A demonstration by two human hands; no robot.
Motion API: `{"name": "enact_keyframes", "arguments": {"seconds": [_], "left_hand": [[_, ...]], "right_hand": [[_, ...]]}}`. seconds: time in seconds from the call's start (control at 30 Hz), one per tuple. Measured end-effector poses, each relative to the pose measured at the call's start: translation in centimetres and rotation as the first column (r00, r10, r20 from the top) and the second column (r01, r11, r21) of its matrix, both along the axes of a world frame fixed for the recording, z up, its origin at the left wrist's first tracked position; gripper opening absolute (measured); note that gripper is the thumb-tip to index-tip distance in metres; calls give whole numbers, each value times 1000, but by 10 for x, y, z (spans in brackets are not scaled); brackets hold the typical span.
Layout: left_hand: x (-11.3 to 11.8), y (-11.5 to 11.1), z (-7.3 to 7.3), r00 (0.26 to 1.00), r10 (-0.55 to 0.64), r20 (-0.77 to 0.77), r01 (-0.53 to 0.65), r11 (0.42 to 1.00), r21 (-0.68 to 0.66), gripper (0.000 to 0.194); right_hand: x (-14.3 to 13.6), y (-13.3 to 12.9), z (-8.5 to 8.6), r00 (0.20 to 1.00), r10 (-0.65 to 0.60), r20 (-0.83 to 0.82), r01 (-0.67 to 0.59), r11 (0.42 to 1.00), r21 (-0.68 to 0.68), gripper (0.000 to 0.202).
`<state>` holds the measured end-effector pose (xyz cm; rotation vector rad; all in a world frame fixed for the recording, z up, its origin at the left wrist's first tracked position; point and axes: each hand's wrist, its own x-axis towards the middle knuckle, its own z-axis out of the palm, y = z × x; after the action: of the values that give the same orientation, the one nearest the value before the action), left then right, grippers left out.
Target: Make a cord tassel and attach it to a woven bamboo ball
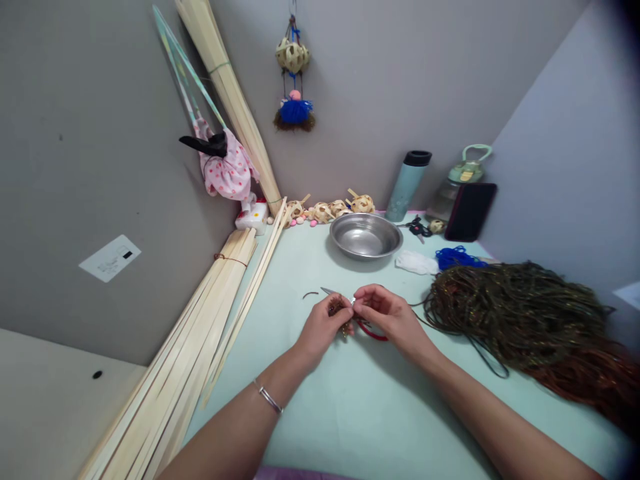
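Observation:
My left hand (324, 325) is closed on a small brown-gold tassel (344, 328), whose fringe sticks out below the fingers. Close against it, my right hand (387, 313) pinches a tiny whitish piece (353, 301) at the tassel's top; its exact shape is too small to tell. Red-handled scissors (374, 333) lie on the pale green tabletop (320, 413) under both hands, their blade tip showing beyond the left fingers. A short dark strand (311, 294) rests to the left of the tip.
A metal bowl (366, 237) stands behind the hands. Dark cord (520, 313) is heaped at right, near blue cord (457, 257), white thread (416, 262) and a phone (470, 212). Bamboo strips (200, 360) lie at left. Woven balls (323, 212) line the wall.

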<state>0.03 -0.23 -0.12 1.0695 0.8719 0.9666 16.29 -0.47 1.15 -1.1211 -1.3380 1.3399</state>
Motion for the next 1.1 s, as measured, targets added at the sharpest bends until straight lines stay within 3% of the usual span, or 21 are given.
{"name": "enact_keyframes", "arguments": {"seconds": [0.13, 0.27, 0.4, 0.53, 0.87, 1.1], "left_hand": [[0, 1, 1, 991, 91, 101, -86, 995, -59, 14], [-1, 2, 2, 979, 94, 180, -76, 991, -108, 19], [-1, 1, 1, 992, 72, 102, -69, 997, -33, 19], [1, 0, 0, 1000, -23, 19, 22, 999, 43, 18], [0, -2, 1, 996, -14, 92, 13, 1000, 2, 16], [-1, -1, 1, 999, -6, 33, 5, 1000, 17, 11]], "right_hand": [[-1, 0, -3, 998, 64, 29, -64, 998, -14, 29], [-2, -3, 0, 989, 128, 79, -126, 992, -29, 29], [0, -3, 7, 985, 98, 143, -96, 995, -15, 32], [2, -1, 10, 979, 104, 176, -104, 995, -10, 45], [5, 2, 3, 989, 104, 102, -102, 995, -20, 35], [5, 3, -2, 994, 95, 55, -92, 995, -47, 31]]}}
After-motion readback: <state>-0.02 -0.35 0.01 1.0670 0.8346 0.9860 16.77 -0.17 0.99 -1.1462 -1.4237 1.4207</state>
